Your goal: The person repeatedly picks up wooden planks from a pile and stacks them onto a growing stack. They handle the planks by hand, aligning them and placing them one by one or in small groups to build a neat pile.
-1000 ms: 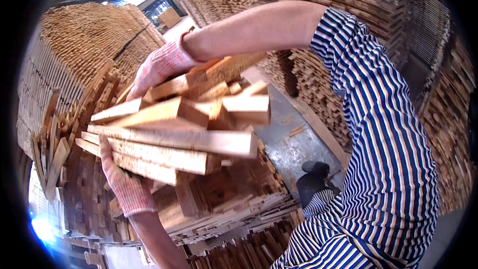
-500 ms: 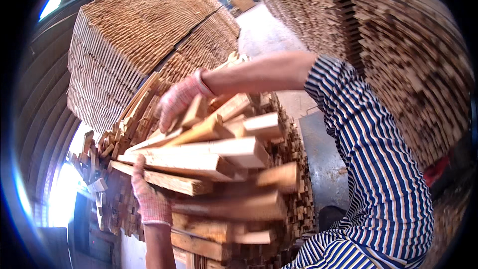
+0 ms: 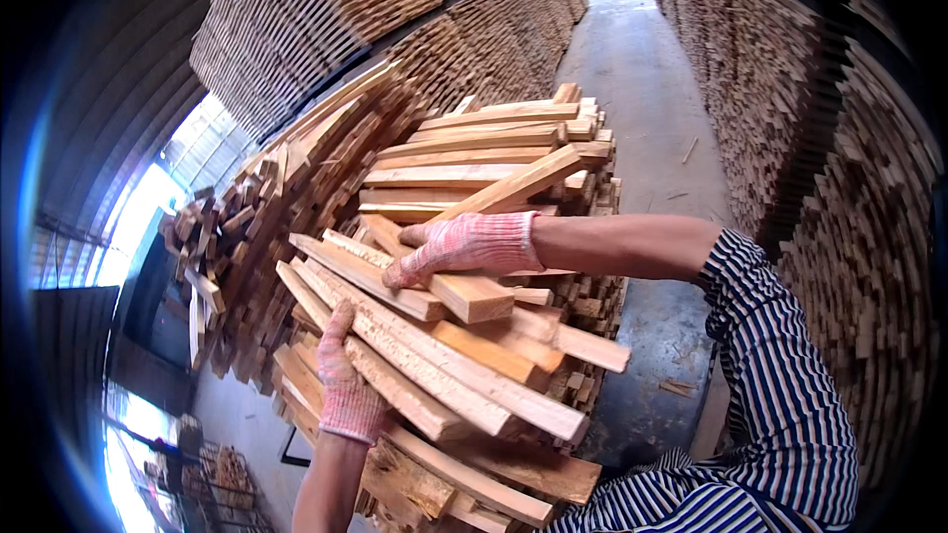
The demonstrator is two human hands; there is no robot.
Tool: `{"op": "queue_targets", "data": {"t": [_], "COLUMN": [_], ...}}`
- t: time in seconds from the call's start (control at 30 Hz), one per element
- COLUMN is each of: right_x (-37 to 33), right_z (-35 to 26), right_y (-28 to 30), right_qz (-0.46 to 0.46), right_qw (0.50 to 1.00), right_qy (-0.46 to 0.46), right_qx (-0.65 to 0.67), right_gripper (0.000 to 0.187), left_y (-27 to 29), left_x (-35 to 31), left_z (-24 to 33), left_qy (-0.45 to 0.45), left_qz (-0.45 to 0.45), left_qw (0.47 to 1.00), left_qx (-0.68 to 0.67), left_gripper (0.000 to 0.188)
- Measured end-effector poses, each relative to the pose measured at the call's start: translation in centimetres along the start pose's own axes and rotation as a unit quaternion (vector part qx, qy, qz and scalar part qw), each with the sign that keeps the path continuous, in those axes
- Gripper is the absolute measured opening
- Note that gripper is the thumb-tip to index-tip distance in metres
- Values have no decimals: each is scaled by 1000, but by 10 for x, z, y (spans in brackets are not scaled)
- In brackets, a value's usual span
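Both hands wear pinkish-white knit gloves. My left hand [image 3: 351, 380] grips the near-left side of several pale wooden strips [image 3: 434, 350], its thumb over the edge and its fingers hidden beneath. The strips lie slanted across a pile, their ends pointing toward my body. My right hand [image 3: 464, 249] reaches across from the right, its fingers and thumb bent round a shorter wooden strip [image 3: 474, 298] on the upper side of the bunch. A longer strip [image 3: 518, 183] lies diagonally just beyond it on the stacked strips [image 3: 444, 176].
A heap of loose strips [image 3: 222, 237] lies at the left. Tall wood stacks [image 3: 296, 0] stand behind, and another wall of stacked wood [image 3: 770, 79] lines the right. A concrete aisle [image 3: 632, 69] runs between them. A grey metal plate [image 3: 657, 355] sits beside the pile.
The view has shifted, showing more of the pile and aisle. The bunch of strips has turned more slanted toward me. My right hand has come down and nearer, onto a strip; my left keeps its grip.
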State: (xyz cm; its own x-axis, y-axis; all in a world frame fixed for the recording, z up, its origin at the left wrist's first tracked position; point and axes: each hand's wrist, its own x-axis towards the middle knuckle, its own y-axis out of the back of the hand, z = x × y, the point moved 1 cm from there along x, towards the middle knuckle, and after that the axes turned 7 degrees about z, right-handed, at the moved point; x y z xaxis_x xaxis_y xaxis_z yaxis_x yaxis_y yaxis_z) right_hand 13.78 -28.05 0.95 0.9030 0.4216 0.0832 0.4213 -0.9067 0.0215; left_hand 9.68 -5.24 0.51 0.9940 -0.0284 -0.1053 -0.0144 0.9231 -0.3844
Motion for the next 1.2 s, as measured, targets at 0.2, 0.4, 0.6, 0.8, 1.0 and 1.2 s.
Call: {"op": "queue_targets", "data": {"t": [0.2, 0.4, 0.6, 0.8, 1.0, 1.2], "right_x": [-4, -8, -8, -11, 38, 161], "right_z": [-25, -32, -36, -60, -42, 40], "right_y": [16, 50, 139, 231, 364, 447], "right_qz": [-60, -67, -86, -91, -80, -133], "right_qw": [997, 991, 991, 983, 992, 960], "right_qy": [11, 23, 76, 147, 50, -22], "right_qx": [-41, -116, -62, -61, 85, -247], "right_gripper": [95, 93, 85, 78, 80, 97], "left_y": [-19, -56, -133, -219, -331, -366], "left_x": [2, -8, 19, 61, 182, 284], "left_z": [-14, -20, -31, -28, -49, -116], "left_qy": [30, -18, -62, -45, 9, 35], "left_qz": [-2, 43, 64, 35, 6, 167], "left_qw": [996, 996, 995, 998, 995, 985], "left_qx": [-87, -81, -38, -22, -97, -40], "left_gripper": [56, 56, 54, 50, 61, 48]}}
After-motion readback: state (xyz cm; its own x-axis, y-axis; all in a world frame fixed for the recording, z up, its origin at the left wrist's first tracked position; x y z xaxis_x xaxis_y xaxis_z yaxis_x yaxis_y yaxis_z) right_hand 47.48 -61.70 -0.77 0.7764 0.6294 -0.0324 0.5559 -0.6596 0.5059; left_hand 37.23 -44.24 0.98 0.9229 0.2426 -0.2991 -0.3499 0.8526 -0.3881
